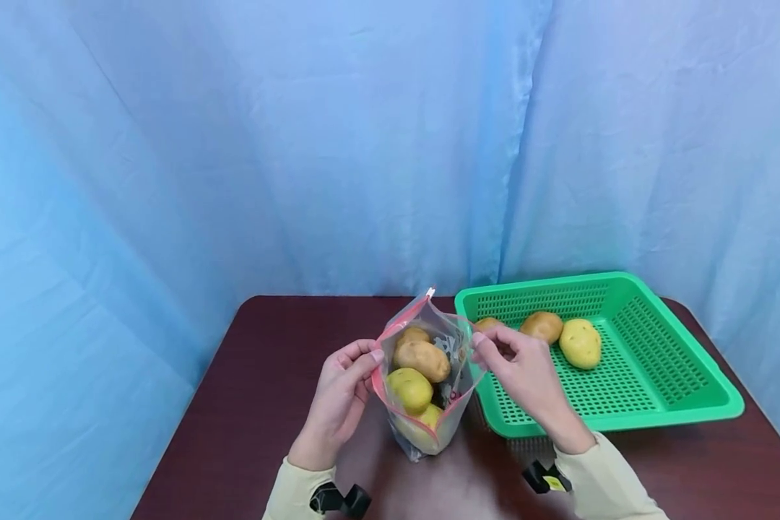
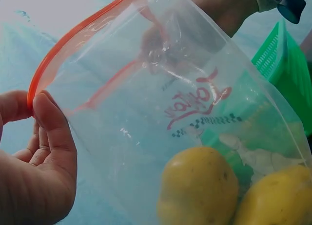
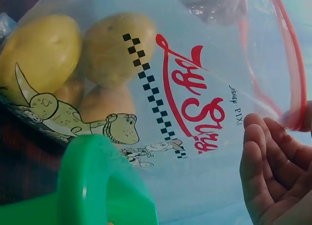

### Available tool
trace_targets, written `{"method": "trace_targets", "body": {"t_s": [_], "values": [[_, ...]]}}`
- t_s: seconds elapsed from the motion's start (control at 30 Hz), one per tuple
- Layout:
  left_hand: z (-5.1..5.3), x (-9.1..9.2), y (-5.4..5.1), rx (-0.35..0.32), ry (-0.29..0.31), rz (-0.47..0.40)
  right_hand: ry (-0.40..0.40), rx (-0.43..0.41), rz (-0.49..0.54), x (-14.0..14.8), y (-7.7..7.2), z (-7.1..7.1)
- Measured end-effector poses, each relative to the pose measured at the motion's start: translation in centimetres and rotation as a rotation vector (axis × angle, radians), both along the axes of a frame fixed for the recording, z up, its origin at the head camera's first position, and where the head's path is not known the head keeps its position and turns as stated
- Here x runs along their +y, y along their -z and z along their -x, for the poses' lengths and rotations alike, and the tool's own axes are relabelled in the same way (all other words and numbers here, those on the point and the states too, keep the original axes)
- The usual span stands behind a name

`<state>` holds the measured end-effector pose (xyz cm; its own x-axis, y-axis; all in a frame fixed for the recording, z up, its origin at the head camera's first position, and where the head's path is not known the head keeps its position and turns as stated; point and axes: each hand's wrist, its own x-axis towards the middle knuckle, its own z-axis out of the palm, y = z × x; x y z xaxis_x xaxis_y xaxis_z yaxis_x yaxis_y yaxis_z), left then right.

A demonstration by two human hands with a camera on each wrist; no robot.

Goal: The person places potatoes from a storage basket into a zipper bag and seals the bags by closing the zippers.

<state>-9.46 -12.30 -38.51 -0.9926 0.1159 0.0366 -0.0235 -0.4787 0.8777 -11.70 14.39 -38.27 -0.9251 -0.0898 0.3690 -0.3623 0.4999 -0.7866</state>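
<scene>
hands [image 1: 338, 397] [image 1: 525, 367] pinch opposite edges of the bag [image 3: 204, 103].

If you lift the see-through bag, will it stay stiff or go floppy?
Probably floppy: the bag has thin, creased, clear sides. It may feel bottom-heavy, since potatoes sit low inside. It could spill if tipped, because its top is open.

Blue draped curtains [image 1: 364, 144], dark reddish-brown table [image 1: 260, 404], probably wooden
</scene>
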Motion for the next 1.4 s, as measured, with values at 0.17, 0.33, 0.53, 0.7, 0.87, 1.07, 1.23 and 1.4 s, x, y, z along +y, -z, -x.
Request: {"method": "trace_targets", "body": {"t_s": [0.17,0.33,0.53,0.7,0.87,1.07,1.23,1.4], "values": [[0.3,1.3,0.2,0.009,0.014,-0.055,-0.013,0.002,-0.023,0.9,-0.1,-0.2],[0.5,1.9,0.0,0.002,-0.033,-0.088,-0.018,-0.001,-0.051,2.7,-0.5,-0.1],[0.1,1.4,-0.1,0.018,-0.052,-0.09,0.055,0.018,-0.185,7.0,-1.9,0.4],[0.0,1.2,-0.3,0.031,-0.05,-0.106,0.015,-0.046,-0.284,9.8,-3.6,1.8],[0.0,1.3,-0.2,0.026,-0.065,-0.1,-0.093,-0.097,-0.342,10.8,-4.2,3.9],[0.2,1.6,0.1,0.033,-0.076,-0.116,-0.206,-0.123,-0.386,10.6,-3.7,6.9],[0.2,1.9,0.4,0.024,-0.074,-0.13,-0.308,-0.191,-0.4,10.0,-1.7,9.3],[0.1,2.4,0.5,0.018,-0.071,-0.14,-0.359,-0.229,-0.481,9.2,0.4,11.3]]}}
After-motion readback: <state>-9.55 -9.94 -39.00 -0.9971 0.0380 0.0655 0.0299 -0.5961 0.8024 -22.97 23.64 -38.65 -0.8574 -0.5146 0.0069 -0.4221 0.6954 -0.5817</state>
